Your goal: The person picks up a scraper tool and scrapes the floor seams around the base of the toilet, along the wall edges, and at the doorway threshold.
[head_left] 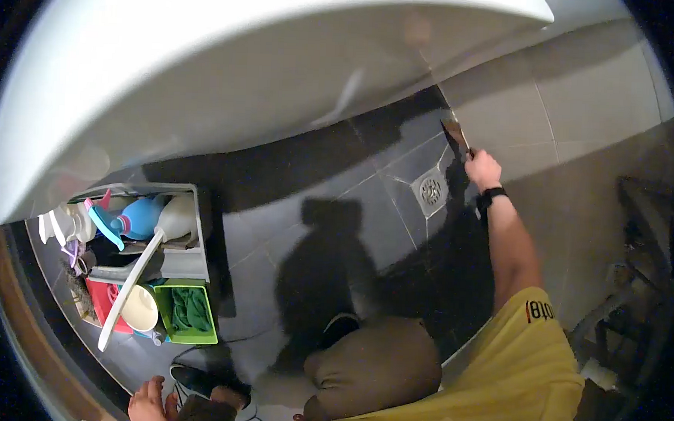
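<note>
My right hand (483,170) is closed around the handle of a scraper (454,130) with a flared, brownish head. The head points up and left, at the line where the dark floor meets the lighter tiled wall. Just below and left of that hand is a square metal floor drain (429,191). At the bottom left, my left hand (152,404) hangs near my knee and shoe, its fingers loosely bent and apart, with nothing in them. What the left palm faces is cut off by the frame edge.
A white basin-like fixture (208,62) curves overhead across the top. On the left stands a grey caddy (204,235) with spray bottles, a long white-handled brush (132,284) and a green bin (213,322) holding a dark green cloth (190,309). Pipes or frames (611,313) show dimly at right.
</note>
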The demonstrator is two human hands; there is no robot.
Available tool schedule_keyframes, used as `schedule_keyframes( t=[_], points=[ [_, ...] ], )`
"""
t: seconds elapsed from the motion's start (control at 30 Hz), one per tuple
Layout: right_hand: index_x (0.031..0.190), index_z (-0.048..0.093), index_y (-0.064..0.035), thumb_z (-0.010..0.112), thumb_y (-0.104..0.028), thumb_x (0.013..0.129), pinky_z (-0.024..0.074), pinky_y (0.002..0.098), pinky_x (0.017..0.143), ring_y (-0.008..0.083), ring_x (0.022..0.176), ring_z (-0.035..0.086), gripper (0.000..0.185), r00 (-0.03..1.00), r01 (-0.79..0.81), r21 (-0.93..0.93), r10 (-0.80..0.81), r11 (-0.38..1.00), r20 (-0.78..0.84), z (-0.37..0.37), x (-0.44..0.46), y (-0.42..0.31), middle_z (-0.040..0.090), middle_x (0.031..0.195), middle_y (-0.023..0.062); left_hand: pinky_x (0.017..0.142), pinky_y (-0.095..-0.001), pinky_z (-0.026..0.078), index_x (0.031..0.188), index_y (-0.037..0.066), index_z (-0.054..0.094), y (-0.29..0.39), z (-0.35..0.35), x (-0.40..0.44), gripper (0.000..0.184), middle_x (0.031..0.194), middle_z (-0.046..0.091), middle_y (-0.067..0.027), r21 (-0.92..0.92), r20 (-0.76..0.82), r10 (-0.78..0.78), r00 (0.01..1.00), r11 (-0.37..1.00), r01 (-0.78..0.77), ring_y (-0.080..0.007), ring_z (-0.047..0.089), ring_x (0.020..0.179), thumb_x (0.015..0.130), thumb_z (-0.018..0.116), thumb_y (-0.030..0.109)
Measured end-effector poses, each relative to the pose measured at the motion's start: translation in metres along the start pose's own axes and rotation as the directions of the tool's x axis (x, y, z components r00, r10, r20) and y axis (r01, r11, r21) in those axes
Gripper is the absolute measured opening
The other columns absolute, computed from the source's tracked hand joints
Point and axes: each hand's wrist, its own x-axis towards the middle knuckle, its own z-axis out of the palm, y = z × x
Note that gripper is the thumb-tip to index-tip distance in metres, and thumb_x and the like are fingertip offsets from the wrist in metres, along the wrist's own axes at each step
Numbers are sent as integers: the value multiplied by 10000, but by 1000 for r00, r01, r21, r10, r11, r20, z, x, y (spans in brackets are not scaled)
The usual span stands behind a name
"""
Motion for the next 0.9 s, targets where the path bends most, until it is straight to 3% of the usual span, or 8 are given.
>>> schedule_keyframes(
  t=[0.07,0.13,0.27,0.37,0.43,0.53,0.7,0.9],
  points=[
    [1052,631,-154,484,-333,847,479,437,808,346,928,608,309,1000,-17,-64,18,998,9,1,-2,11,647,969,161,697,-421,468,1061,78,540,4,-5,0,387,897,612,-128,-31,28,-35,999,999,36,-339,597,812,692,654,100],
    [1051,628,-155,477,-333,854,486,446,780,349,882,619,305,999,19,-100,-22,995,-29,-11,-7,5,656,918,150,613,-419,476,1160,93,533,19,-22,-3,322,896,612,-169,62,-13,123,992,991,-122,-344,593,738,883,517,257],
    [1046,626,-120,487,-350,834,485,436,799,351,912,614,343,991,102,11,-101,995,-83,-22,10,-20,645,971,171,589,-408,472,1159,103,537,8,-6,-8,310,893,607,-174,74,-28,144,989,987,-141,-333,593,708,884,515,245],
    [1064,622,-145,478,-353,847,482,434,805,344,914,615,334,992,103,32,-100,994,-80,-5,20,-8,647,966,166,710,-425,468,1062,74,540,-1,1,-2,378,904,614,-132,-4,28,-6,1000,1000,6,-337,599,816,702,650,112],
    [1067,623,-154,478,-352,848,480,433,811,343,919,613,330,1000,31,22,-31,999,-2,8,5,15,648,969,161,542,-395,465,1163,118,539,5,-11,-2,311,837,614,-162,54,-152,272,950,962,-266,-323,586,634,888,510,260],
    [1072,621,-152,487,-338,849,480,430,809,344,918,613,320,1000,14,-42,-13,999,13,5,-16,30,647,967,167,512,-386,457,1161,124,544,14,-19,-6,311,775,617,-149,114,-35,142,989,984,-137,-315,581,593,887,511,268],
    [1082,608,-147,469,-337,867,480,437,799,346,918,610,319,991,89,-14,-90,996,-101,-11,9,2,646,969,161,509,-388,458,1160,120,544,7,-6,-14,310,762,624,-151,152,-79,211,974,968,-198,-318,584,594,887,510,262],
    [1047,643,-169,476,-340,851,477,435,814,337,938,608,309,999,17,-33,-16,999,33,1,-7,17,647,979,155,586,-405,477,1166,110,538,13,-16,-8,324,830,627,-172,102,-74,189,979,978,-181,-331,600,691,884,511,267]
  ],
)
